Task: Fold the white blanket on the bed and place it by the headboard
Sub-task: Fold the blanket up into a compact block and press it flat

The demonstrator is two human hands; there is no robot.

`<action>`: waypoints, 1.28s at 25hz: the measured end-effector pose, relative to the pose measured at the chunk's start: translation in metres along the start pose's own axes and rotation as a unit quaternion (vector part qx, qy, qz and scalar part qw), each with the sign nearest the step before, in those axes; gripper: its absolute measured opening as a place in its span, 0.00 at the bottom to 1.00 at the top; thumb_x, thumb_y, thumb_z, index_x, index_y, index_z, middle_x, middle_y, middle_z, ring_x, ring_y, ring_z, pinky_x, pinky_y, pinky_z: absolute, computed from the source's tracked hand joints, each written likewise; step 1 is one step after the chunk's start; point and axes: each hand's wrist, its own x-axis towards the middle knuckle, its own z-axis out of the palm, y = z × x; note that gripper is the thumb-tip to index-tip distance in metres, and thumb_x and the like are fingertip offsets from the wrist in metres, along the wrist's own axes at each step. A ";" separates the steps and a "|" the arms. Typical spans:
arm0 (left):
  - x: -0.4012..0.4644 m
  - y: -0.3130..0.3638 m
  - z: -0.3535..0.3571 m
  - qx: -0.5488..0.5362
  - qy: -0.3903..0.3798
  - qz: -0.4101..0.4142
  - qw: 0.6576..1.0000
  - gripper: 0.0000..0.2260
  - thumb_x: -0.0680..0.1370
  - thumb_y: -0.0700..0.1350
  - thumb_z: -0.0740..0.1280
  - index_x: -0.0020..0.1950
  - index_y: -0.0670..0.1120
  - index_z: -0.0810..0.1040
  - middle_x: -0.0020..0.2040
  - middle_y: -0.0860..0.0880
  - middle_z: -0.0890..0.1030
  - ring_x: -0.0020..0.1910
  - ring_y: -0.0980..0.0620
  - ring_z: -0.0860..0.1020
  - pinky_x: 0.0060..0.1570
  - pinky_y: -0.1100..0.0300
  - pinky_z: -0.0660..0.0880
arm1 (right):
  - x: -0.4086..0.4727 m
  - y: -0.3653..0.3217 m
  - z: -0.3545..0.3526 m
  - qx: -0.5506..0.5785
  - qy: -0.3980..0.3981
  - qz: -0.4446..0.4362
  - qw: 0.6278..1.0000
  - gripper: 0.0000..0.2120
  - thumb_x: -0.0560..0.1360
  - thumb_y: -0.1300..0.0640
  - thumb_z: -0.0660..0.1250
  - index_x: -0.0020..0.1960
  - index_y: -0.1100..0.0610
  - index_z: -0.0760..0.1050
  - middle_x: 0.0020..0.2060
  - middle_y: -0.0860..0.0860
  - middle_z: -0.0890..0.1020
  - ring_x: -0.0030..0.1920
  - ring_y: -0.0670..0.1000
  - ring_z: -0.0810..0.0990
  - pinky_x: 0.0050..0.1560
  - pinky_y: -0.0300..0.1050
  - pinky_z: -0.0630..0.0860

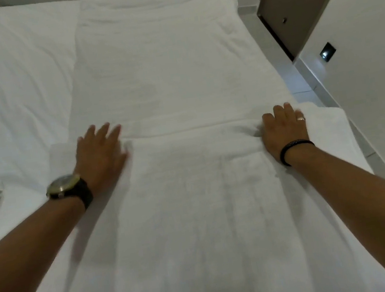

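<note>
Closest in, the white blanket runs as a long folded strip down the bed, from under the camera toward the far end. Both arms reach out over it. The left hand, with a watch on its wrist, lies flat with fingers spread at the strip's left edge, and the right hand, wearing a ring and a dark wristband, presses flat near the right edge; neither holds any cloth. They rest on a fold edge lying across the strip, and a small bunch of cloth sits beside each hand. My guess is that these bunches will be pressed in as creases if the hands smooth unevenly. The right side lies close to the mattress edge, with the floor just beyond, so a push that way could slide the layers off. Farther on, the strip's end looks thicker and slightly skewed, so the next fold may come out crooked.
</note>
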 end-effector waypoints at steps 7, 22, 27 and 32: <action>-0.052 0.059 0.042 0.070 -0.164 0.009 0.984 0.43 0.65 0.81 0.41 0.76 0.63 0.40 0.78 0.57 0.37 0.76 0.52 0.35 0.71 0.37 0.35 | -0.029 0.026 0.031 0.018 -0.077 -0.128 0.989 0.44 0.68 0.24 0.35 0.78 0.46 0.44 0.78 0.45 0.43 0.77 0.49 0.39 0.73 0.60 0.33; -0.265 0.026 -0.007 0.089 -0.192 -0.095 0.973 0.42 0.69 0.77 0.44 0.78 0.57 0.46 0.79 0.55 0.44 0.78 0.51 0.43 0.72 0.35 0.43 | -0.234 0.003 0.040 0.099 -0.060 -0.159 0.980 0.43 0.71 0.26 0.43 0.76 0.52 0.59 0.77 0.52 0.55 0.77 0.55 0.53 0.75 0.61 0.44; -0.308 0.010 -0.036 0.064 -0.197 -0.192 0.959 0.47 0.69 0.76 0.40 0.78 0.47 0.52 0.79 0.46 0.45 0.77 0.40 0.45 0.71 0.33 0.44 | -0.272 0.087 0.047 0.043 -0.021 -0.098 0.994 0.42 0.73 0.28 0.43 0.74 0.56 0.63 0.76 0.59 0.59 0.76 0.60 0.57 0.72 0.67 0.46; -0.290 0.135 0.006 0.024 -0.148 0.068 0.986 0.42 0.70 0.75 0.53 0.77 0.51 0.58 0.79 0.44 0.54 0.77 0.39 0.51 0.70 0.33 0.45 | -0.334 -0.043 0.050 0.098 0.034 -0.233 0.967 0.42 0.70 0.28 0.58 0.76 0.52 0.58 0.76 0.60 0.59 0.76 0.61 0.56 0.71 0.71 0.45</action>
